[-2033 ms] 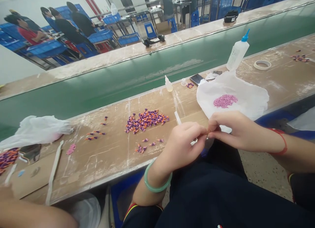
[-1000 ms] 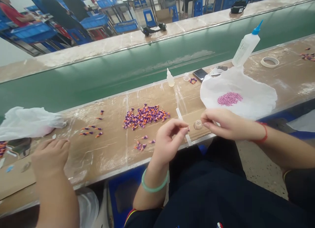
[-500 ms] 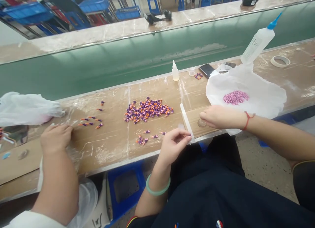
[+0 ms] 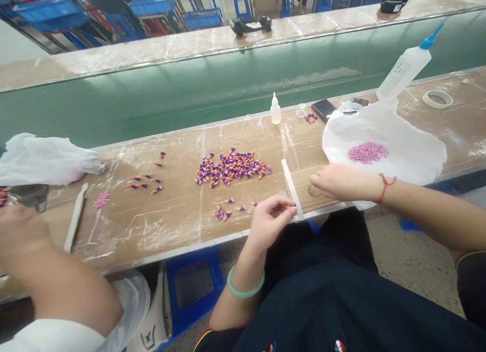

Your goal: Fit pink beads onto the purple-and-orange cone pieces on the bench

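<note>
Brown covering lines the long worktable, and on its right part lies a crumpled white sheet, with the right hand in front of the sheet's near left side and the left hand at the table's near edge. Purple-and-orange pieces form a loose pile left of both hands, larger than the heap of pink beads on the sheet, while a white strip lies between the hands. Right fingertips bunch at a small clear dish, whether gripping anything I cannot tell, and left thumb and forefinger pinch a tiny piece just beside the strip.
</note>
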A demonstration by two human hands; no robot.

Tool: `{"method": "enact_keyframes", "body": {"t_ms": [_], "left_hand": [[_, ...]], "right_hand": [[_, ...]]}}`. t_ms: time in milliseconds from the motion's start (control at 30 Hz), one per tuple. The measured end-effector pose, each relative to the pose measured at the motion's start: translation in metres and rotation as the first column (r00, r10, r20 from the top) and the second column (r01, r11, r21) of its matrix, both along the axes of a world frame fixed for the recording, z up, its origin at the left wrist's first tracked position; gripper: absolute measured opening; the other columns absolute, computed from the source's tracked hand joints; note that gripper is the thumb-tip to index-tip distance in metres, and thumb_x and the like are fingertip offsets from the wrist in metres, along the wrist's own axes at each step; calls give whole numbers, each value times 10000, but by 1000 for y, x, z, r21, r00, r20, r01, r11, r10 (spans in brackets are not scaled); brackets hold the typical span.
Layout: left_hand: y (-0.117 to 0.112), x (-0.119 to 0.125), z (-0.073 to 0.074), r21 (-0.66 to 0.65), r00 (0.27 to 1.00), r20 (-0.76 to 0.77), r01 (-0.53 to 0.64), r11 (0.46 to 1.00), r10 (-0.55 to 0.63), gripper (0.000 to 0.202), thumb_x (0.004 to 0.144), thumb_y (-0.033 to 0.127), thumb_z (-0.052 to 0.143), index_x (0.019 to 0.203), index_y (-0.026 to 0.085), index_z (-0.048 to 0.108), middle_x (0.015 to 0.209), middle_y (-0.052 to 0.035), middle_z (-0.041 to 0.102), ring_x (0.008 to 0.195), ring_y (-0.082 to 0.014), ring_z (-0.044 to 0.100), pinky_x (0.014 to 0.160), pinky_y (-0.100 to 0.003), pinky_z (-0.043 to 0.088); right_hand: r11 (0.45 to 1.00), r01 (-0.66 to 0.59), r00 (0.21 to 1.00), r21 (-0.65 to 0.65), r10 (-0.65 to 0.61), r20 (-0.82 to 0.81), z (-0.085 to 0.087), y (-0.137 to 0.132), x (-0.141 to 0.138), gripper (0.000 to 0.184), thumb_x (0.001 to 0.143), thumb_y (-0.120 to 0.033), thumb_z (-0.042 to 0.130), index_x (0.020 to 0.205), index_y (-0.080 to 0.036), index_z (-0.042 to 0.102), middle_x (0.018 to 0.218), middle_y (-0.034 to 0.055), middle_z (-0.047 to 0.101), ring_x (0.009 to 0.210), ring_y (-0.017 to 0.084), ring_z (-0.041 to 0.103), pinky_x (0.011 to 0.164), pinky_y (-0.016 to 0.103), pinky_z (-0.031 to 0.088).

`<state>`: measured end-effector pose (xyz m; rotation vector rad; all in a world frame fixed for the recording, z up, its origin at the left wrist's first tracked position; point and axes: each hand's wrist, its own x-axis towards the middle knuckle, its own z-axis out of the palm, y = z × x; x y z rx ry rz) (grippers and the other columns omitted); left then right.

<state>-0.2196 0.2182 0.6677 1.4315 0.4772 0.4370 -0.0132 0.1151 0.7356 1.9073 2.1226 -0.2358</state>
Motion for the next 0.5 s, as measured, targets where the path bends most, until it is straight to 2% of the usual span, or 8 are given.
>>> {"method": "enact_keyframes", "body": {"t_ms": [100, 167, 200, 267, 333, 400, 500], "left_hand": [[-1, 2, 1, -52, 999, 43, 0, 999, 3, 134, 764, 282, 813, 804, 168, 757, 741, -32, 734, 623, -114, 637, 600, -218, 519], [-4, 5, 5, -109, 994, 106, -10, 994, 21, 134, 753, 275, 832, 807, 174, 762, 732, -23, 739, 591, -101, 641, 575, -203, 529], [-5, 6, 8, -141, 988, 148, -19, 990, 40, 133, 748, 271, 840, 807, 179, 764, 735, -20, 745, 583, -98, 649, 566, -197, 537], [-9, 9, 17, -196, 969, 233, -30, 980, 76, 122, 743, 256, 850, 808, 191, 770, 747, -18, 762, 572, -97, 666, 550, -188, 553], [-14, 12, 27, -227, 948, 305, -22, 974, 93, 102, 743, 232, 853, 806, 204, 778, 759, -15, 778, 566, -97, 682, 540, -178, 566], [-18, 13, 37, -235, 931, 353, -2, 972, 87, 89, 748, 206, 849, 813, 218, 789, 757, -6, 784, 561, -93, 692, 537, -166, 575], [-24, 13, 45, -227, 917, 392, 18, 974, 75, 106, 762, 168, 836, 837, 236, 802, 759, 7, 786, 565, -84, 704, 546, -146, 584]], "right_hand": [[997, 50, 993, 62, -43, -109, 2, -3, 1, 199, 920, -150, 499, 724, -177, 516, 644, 43, 577, 565, 160, 481, 554, 287, 247], [982, 130, 937, 139, -77, -340, 7, -7, 0, 197, 932, -176, 490, 736, -190, 487, 688, 42, 600, 599, 159, 520, 571, 274, 302], [969, 185, 867, 161, -84, -492, 10, -10, -2, 188, 942, -191, 482, 755, -195, 476, 724, 43, 621, 636, 160, 556, 589, 264, 340], [946, 290, 659, 147, -86, -747, 18, -16, -7, 174, 970, -234, 472, 799, -203, 471, 789, 41, 653, 734, 161, 621, 631, 244, 404], [934, 343, 482, 99, -85, -872, 26, -22, -15, 185, 990, -287, 477, 824, -205, 485, 797, 28, 644, 762, 150, 628, 637, 229, 424], [936, 347, 388, 63, -82, -918, 33, -28, -23, 202, 995, -320, 491, 834, -198, 509, 753, 5, 598, 690, 127, 574, 601, 222, 413], [941, 335, 318, 38, -75, -945, 38, -33, -31, 195, 992, -311, 501, 846, -183, 526, 716, -15, 545, 628, 105, 488, 564, 219, 388]]}}
